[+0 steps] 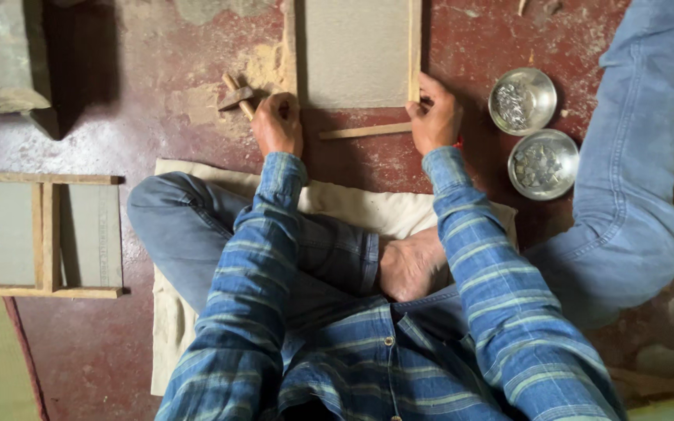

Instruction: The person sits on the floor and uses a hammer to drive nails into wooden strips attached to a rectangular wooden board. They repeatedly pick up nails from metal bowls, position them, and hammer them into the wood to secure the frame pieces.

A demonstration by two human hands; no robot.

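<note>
**Both hands on the frame, top centre**

From my feed, left hand (278, 122) is closed on the wooden frame's (414, 47) lower left corner, right hand (434, 117) closed on its lower right corner. A hammer (237, 97) lies just left, two steel bowls (523, 100) right.

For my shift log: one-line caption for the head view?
Seated cross-legged, left hand and right hand grip a wood-framed grey board on the red floor.

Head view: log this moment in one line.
left hand: on frame corner | right hand: grips frame's other corner | hammer: floor | loose strip: between hands
</note>
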